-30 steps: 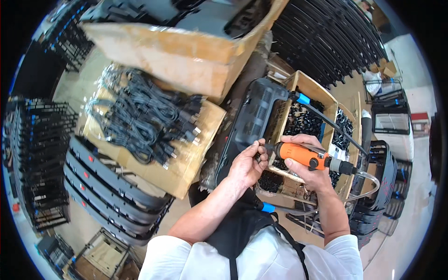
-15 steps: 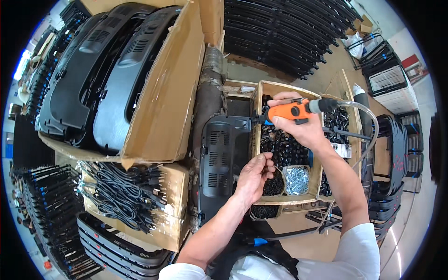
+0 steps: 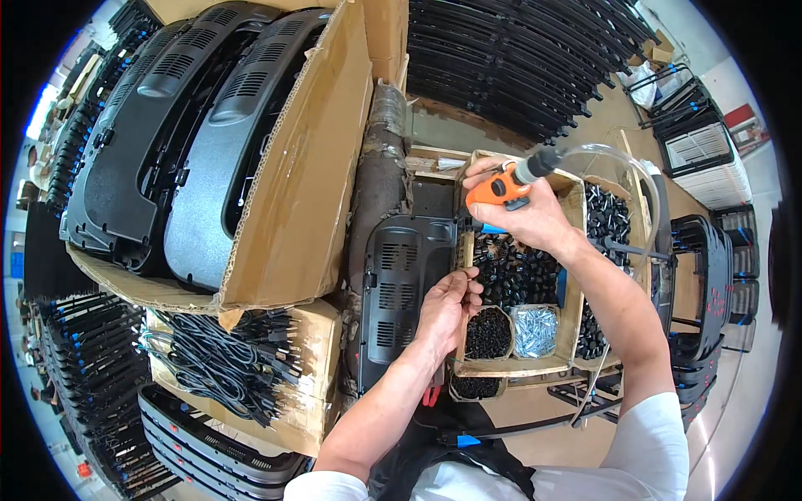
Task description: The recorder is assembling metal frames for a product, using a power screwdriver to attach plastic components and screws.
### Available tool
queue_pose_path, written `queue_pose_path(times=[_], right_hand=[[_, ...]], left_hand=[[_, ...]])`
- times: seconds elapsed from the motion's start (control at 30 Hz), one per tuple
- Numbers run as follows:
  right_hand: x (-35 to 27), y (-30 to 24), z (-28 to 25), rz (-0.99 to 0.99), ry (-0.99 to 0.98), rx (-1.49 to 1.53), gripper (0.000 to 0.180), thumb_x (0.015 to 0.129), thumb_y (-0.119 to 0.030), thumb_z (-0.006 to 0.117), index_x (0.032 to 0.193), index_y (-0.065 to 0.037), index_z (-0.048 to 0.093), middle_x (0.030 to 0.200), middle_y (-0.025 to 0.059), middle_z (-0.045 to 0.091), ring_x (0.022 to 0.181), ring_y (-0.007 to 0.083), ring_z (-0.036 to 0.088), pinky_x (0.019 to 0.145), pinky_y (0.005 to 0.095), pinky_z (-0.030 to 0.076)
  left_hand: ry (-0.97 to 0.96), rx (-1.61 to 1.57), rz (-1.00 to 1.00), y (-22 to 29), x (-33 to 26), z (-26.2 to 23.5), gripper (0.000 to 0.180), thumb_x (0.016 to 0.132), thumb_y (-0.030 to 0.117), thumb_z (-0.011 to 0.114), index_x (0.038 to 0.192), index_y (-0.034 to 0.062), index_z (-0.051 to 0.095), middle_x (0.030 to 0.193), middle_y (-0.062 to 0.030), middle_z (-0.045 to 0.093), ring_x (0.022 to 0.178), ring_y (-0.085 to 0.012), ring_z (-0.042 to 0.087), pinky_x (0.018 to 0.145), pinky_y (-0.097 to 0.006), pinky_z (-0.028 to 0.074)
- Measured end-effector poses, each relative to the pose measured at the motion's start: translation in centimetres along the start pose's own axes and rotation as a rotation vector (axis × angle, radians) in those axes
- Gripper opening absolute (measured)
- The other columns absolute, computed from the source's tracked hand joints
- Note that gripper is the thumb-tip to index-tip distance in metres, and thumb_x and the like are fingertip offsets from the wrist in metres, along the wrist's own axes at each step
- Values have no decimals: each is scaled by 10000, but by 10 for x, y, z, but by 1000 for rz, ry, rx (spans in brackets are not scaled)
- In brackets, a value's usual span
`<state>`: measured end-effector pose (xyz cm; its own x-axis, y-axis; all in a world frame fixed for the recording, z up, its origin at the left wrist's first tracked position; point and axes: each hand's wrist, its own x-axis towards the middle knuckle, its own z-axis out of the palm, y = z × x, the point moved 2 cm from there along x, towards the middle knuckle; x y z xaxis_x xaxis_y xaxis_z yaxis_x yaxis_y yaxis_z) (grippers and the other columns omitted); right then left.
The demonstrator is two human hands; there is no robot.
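Note:
My right hand (image 3: 529, 215) grips an orange pneumatic screwdriver (image 3: 499, 184) with a clear air hose (image 3: 616, 155) running off its back end. It hovers over the top right corner of a black vented plastic panel (image 3: 401, 292). My left hand (image 3: 449, 307) rests at the panel's right edge, fingers pinched together, at the rim of a cardboard box (image 3: 510, 365) of small parts. Whether the fingers hold a small part I cannot tell. Inside the box lie black plastic pieces (image 3: 514, 271), a tub of dark screws (image 3: 487, 332) and a bag of silver screws (image 3: 535, 328).
A big tilted cardboard box (image 3: 301, 192) holds several long black covers (image 3: 200, 142) at left. Below it a box of black cables (image 3: 225, 359). Stacked black panels (image 3: 518, 58) fill the top. Black crates (image 3: 710, 275) stand at right.
My view swung left and down. The right hand carried the screwdriver up to the panel's top corner. The left hand shifted from the tool's tip to the parts box rim.

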<state>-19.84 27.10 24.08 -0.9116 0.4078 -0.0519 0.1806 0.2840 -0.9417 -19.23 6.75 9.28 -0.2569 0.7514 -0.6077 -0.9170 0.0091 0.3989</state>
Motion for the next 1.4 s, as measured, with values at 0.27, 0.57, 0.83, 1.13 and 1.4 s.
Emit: queue_pose_path(times=[0.27,0.57,0.83,1.13,1.4], right_hand=[[2,5,2,30,-44,10,456,848,-134,872,1252,-62,673,1169,61,743,1099,156,690,1002,351,574],[4,9,6,58,-63,-118,339,827,-155,852,1123,-49,726,1104,36,735,1031,139,686,973,340,554],[1,13,11,-1,-83,-199,401,806,-233,844,1153,-77,716,992,51,728,916,179,690,880,361,575],[-21,-24,9,67,-39,174,507,840,-167,893,1284,-36,685,1194,63,741,1111,148,688,1009,341,565],[-18,-27,15,-17,-46,152,475,857,-179,889,1269,-37,701,1247,62,714,1156,169,682,1044,365,550]], left_hand=[[30,-57,45,15,-3,12,283,1142,288,545,1269,45,616,1116,-92,762,824,-149,674,713,-274,535],[111,-191,62,16,14,10,267,1106,327,616,1149,70,678,965,-46,748,774,-159,676,679,-294,558],[149,-303,75,21,27,19,244,1119,302,591,1144,75,678,952,-31,742,787,-164,686,671,-302,580],[156,-599,108,42,44,17,217,1118,294,595,1112,94,680,869,7,668,726,-141,613,631,-271,552],[31,-721,36,58,41,14,213,1125,302,577,1062,121,669,851,18,647,725,-114,593,624,-259,528]])
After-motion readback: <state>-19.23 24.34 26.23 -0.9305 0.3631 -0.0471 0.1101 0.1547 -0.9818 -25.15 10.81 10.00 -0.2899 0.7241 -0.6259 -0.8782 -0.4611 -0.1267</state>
